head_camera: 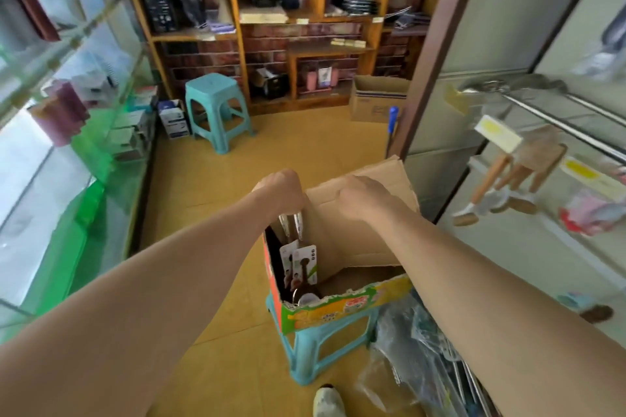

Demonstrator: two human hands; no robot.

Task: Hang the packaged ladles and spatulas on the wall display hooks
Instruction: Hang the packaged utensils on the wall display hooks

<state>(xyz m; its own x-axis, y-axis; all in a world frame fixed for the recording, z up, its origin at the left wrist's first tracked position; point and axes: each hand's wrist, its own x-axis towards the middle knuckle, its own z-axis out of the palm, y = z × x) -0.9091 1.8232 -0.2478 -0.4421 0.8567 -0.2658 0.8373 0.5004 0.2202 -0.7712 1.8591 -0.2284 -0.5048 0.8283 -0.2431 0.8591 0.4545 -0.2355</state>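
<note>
My shoe [326, 400] at bottom edge; clear wrappers [399, 359] piled just to its right. Open cardboard box [342, 310] sits on a teal stool [305, 349]. Packaged utensils [304, 264] stand upright inside, against its left wall. Left hand [279, 191] curled round their metal handles. Right hand [364, 200] grips the raised flap [355, 240]. Farther right, wall hooks [542, 118] carry wooden-handled tools [501, 179].

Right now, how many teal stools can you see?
2. One stool stands by the wooden shelves; the other stool is under the open box. More could be hidden out of view.
</note>
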